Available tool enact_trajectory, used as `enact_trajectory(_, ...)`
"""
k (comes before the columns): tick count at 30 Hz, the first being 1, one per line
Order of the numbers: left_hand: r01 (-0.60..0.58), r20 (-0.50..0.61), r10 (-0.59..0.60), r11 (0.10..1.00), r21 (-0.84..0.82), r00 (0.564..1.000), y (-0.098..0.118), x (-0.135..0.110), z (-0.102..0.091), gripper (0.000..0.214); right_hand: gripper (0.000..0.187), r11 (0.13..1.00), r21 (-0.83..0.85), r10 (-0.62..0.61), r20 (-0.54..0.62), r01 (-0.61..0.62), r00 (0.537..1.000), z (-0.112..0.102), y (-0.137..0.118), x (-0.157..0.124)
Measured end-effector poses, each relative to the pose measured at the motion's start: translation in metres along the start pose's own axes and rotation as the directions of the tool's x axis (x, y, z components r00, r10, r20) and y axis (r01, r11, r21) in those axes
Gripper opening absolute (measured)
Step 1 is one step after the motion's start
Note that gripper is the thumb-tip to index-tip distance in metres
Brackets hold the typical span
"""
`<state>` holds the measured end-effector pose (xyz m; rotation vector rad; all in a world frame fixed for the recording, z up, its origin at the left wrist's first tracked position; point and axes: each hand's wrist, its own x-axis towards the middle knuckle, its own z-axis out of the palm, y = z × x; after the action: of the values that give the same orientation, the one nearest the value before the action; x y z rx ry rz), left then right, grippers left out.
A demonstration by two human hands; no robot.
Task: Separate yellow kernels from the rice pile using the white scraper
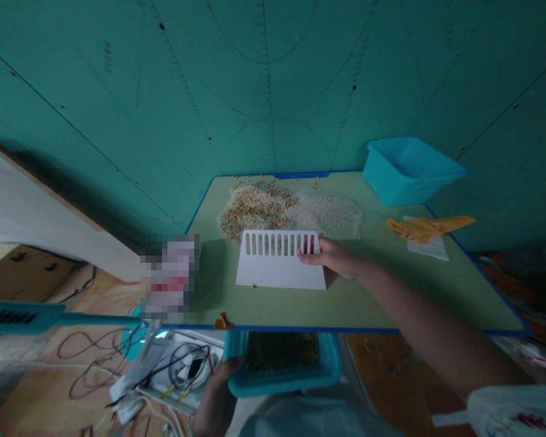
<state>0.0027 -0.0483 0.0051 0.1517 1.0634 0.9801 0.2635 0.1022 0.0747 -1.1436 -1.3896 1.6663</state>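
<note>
White plastic, a slotted scraper [273,273] is gripped at its right end by the right hand [331,258], the thumb pressed on its near face; it is held over the middle of the pale green tabletop [368,309], slots uppermost. Just beyond it, tan beans mixed with pale grains [255,209] are spread, bordered on the right by white grains [332,209]. Below the table's front edge, a turquoise tub [284,386] of dark green contents is grasped at its left side by the left hand [221,394]. At the far right, a deep turquoise bin [394,191] is set near an orange cloth [423,229].
</note>
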Motion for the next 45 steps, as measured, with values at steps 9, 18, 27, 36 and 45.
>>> enact_trajectory(9, -0.034, 0.051, 0.033, 0.999, 0.011, 0.998, 0.007, -0.001, -0.005, 0.022, 0.012, 0.983, -0.170, 0.132, 0.383, -0.071, 0.914, -0.001, -0.015, -0.010)
enact_trajectory(18, -0.029, 0.024, 0.028, 0.998, 0.048, 0.999, 0.006, 0.006, -0.009, 0.023, 0.021, 1.000, 0.006, 0.025, 0.193, -0.027, 0.981, -0.005, -0.006, -0.005)
enact_trajectory(27, -0.058, 0.003, 0.058, 0.997, 0.048, 0.998, 0.004, 0.001, -0.005, 0.018, 0.023, 0.979, 0.199, -0.016, -0.152, 0.046, 0.988, -0.022, 0.003, 0.011)
enact_trajectory(36, -0.052, 0.067, 0.051, 0.999, 0.013, 0.996, 0.005, -0.002, -0.002, 0.020, 0.018, 0.998, 0.053, -0.026, -0.059, 0.029, 0.998, -0.019, 0.003, 0.008)
enact_trajectory(45, -0.058, 0.049, 0.057, 0.998, 0.012, 0.997, 0.004, 0.000, -0.004, 0.025, 0.019, 0.996, -0.087, 0.026, 0.118, -0.015, 0.993, -0.017, -0.002, 0.001)
